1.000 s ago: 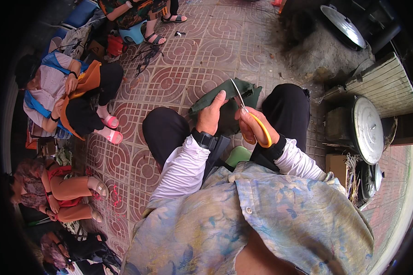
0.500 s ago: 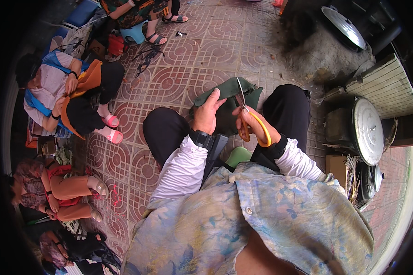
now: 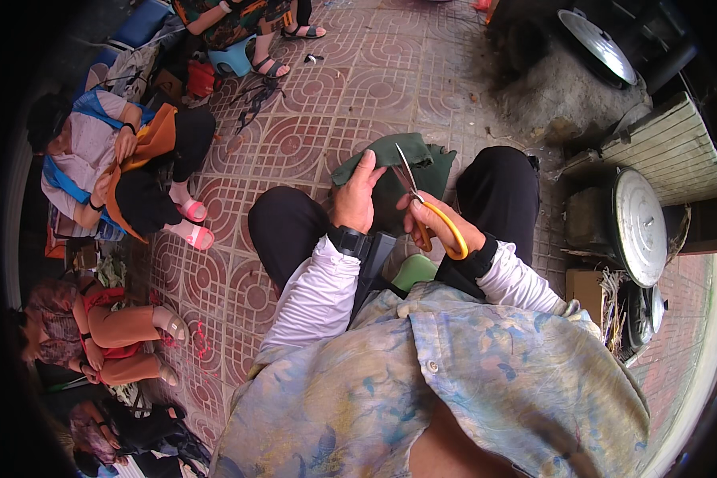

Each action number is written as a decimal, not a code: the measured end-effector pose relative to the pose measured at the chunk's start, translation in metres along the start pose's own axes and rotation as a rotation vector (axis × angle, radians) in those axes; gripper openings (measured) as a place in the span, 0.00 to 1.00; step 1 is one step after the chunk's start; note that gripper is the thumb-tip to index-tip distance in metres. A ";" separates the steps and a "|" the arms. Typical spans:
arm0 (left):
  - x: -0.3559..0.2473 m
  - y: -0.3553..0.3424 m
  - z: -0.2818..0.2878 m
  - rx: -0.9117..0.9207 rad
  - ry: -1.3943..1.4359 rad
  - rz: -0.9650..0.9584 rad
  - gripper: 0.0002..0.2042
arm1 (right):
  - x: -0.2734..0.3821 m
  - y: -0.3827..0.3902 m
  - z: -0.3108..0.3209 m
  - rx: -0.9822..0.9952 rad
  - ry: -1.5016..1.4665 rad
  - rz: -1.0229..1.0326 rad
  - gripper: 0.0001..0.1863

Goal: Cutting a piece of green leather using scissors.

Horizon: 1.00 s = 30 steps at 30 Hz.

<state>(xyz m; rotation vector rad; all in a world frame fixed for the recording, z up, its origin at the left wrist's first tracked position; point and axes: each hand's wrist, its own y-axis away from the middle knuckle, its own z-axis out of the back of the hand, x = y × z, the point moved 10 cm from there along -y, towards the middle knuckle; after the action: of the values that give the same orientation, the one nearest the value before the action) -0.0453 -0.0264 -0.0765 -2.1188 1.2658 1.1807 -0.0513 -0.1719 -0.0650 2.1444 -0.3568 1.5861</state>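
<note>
Between my knees hangs a piece of dark green cloth, its upper edge folded over. My left hand grips the cloth at its left end, thumb on top. In my right hand is a pair of scissors with yellow-orange handles. Their metal blades stand apart and point up and to the left, lying against the front of the cloth near its fold. Whether the cloth lies between the blades I cannot tell. The cloth's lower part is partly hidden behind my hands.
Below my hands shows a green stool. At left sit several people, one with orange cloth in the lap. On the right are a stove and a large lidded pot. Patterned red tiles cover the floor.
The scissors have shifted a little left along the cloth, and their blades have opened wider. My left hand and the cloth have moved slightly left.
</note>
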 end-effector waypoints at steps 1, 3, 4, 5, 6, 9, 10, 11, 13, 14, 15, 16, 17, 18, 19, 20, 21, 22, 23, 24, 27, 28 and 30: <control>0.001 0.000 0.000 0.000 0.000 0.001 0.16 | -0.001 0.000 0.000 0.005 0.006 -0.004 0.21; 0.001 0.000 -0.003 0.021 -0.010 -0.015 0.16 | -0.002 0.000 -0.002 0.016 -0.002 -0.004 0.22; 0.002 -0.001 -0.001 0.020 -0.010 -0.015 0.16 | -0.002 0.000 -0.003 0.028 -0.009 -0.003 0.22; 0.002 -0.003 0.001 0.008 0.002 -0.024 0.16 | -0.002 0.000 -0.003 0.028 -0.009 -0.003 0.22; 0.001 -0.004 0.003 -0.004 0.014 -0.032 0.16 | -0.002 0.000 -0.006 0.066 -0.010 -0.013 0.23; 0.001 -0.004 0.002 0.014 0.002 -0.034 0.16 | -0.001 0.001 -0.010 0.100 -0.019 -0.027 0.25; 0.001 -0.004 0.001 0.014 0.002 -0.034 0.16 | 0.000 0.001 -0.010 0.097 -0.028 -0.031 0.25; 0.001 -0.003 0.000 0.002 0.002 -0.049 0.15 | 0.002 0.002 -0.011 0.097 -0.028 -0.031 0.25; 0.002 -0.001 -0.002 -0.010 0.003 -0.064 0.14 | 0.006 0.004 -0.010 0.064 -0.043 -0.040 0.27; 0.003 0.000 -0.003 -0.008 -0.004 -0.057 0.14 | 0.006 0.003 -0.010 0.064 -0.043 -0.040 0.27; 0.005 0.001 -0.004 -0.005 -0.011 -0.049 0.14 | 0.007 0.002 -0.007 0.036 -0.080 -0.024 0.25; 0.005 0.002 -0.004 -0.004 -0.011 -0.049 0.14 | 0.008 0.001 -0.004 0.007 -0.117 -0.007 0.23; 0.007 0.003 -0.006 0.011 -0.051 -0.031 0.16 | 0.007 0.001 -0.003 0.006 -0.117 -0.006 0.23; 0.008 0.004 -0.007 0.025 -0.091 -0.013 0.17 | 0.007 -0.001 0.001 -0.019 -0.128 -0.001 0.23; 0.007 0.005 -0.007 0.026 -0.091 -0.013 0.17 | 0.007 -0.001 0.004 -0.044 -0.139 0.004 0.22; 0.007 0.006 -0.008 0.033 -0.109 -0.003 0.17 | 0.007 -0.001 0.004 -0.044 -0.139 0.005 0.22; 0.008 0.007 -0.009 0.041 -0.127 0.008 0.17 | 0.009 -0.001 0.005 -0.050 -0.134 0.015 0.22; 0.009 0.007 -0.009 0.041 -0.127 0.008 0.17 | 0.010 0.000 0.006 -0.055 -0.128 0.026 0.22; 0.009 0.007 -0.011 0.055 -0.137 0.009 0.17 | 0.009 0.000 0.006 -0.055 -0.128 0.026 0.22; 0.010 0.007 -0.013 0.069 -0.148 0.011 0.17 | 0.009 0.000 0.007 -0.073 -0.103 0.030 0.21; 0.010 0.009 -0.016 0.083 -0.152 0.020 0.16 | 0.007 -0.001 0.012 -0.100 -0.072 0.051 0.21; 0.010 0.009 -0.017 0.083 -0.152 0.021 0.16 | 0.007 -0.001 0.014 -0.109 -0.066 0.067 0.21; 0.008 0.010 -0.017 0.080 -0.160 0.007 0.16 | 0.008 -0.001 0.017 -0.117 -0.035 0.087 0.20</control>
<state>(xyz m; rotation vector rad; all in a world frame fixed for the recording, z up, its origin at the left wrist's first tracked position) -0.0440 -0.0477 -0.0727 -1.9234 1.2276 1.2542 -0.0340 -0.1788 -0.0619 2.0957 -0.5472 1.5358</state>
